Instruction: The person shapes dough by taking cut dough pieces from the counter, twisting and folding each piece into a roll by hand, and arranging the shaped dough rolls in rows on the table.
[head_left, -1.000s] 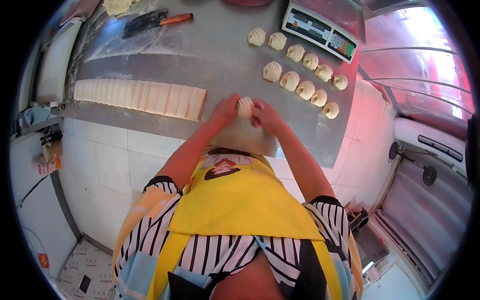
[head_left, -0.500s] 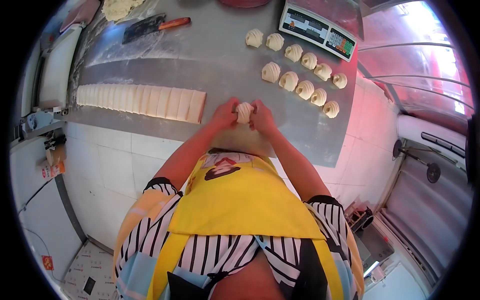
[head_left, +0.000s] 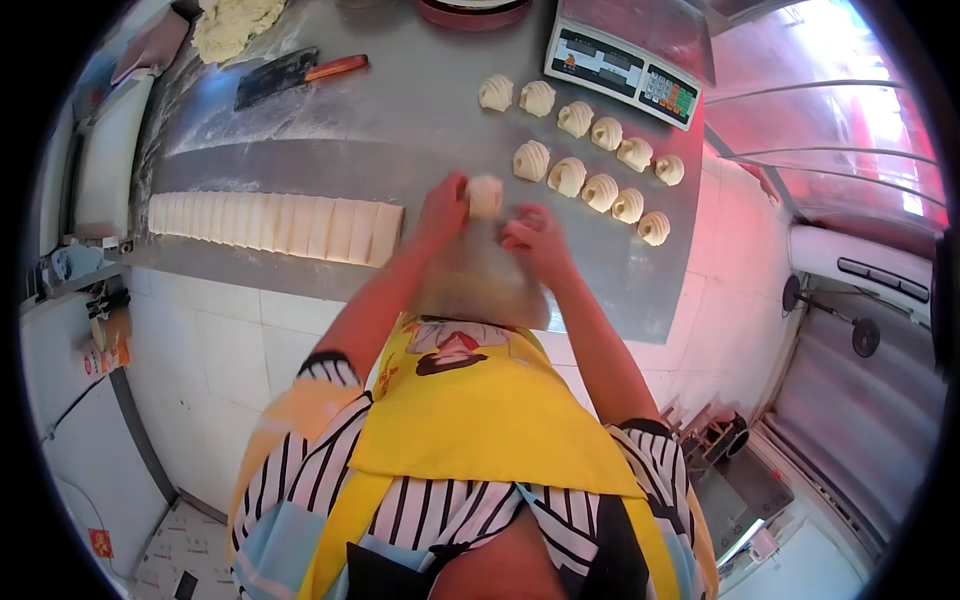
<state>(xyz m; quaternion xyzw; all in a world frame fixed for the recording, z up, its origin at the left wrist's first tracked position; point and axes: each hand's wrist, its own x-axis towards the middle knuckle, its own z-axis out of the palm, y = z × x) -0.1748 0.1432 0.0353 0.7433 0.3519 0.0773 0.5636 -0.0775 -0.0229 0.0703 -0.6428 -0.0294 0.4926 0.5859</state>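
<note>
A pale rolled piece of dough point(head_left: 485, 197), blurred by motion, is held at its left side by my left hand point(head_left: 443, 210), with the fingers closed on it. Just right of and below that dough, my right hand point(head_left: 537, 240) is apart from it. Its fingers are curled together, and whatever may be between them is too blurred to make out. To the left of my hands lies a long flat strip of dough point(head_left: 275, 228), cut crosswise into many narrow slices. Shaped dough rolls point(head_left: 567, 177) with ridged tops stand in two rows to the right.
A digital scale point(head_left: 622, 75) stands behind the rolls. A cleaver point(head_left: 278, 78) with a wooden handle lies at the back left, near a rough dough lump point(head_left: 235, 28). A reddish round container point(head_left: 473, 14) sits at the far edge of the metal table point(head_left: 420, 120).
Both hands were around the dough roll on the table. Now my right hand has come away to the right and down, while the left keeps the roll, slightly farther from my body.
</note>
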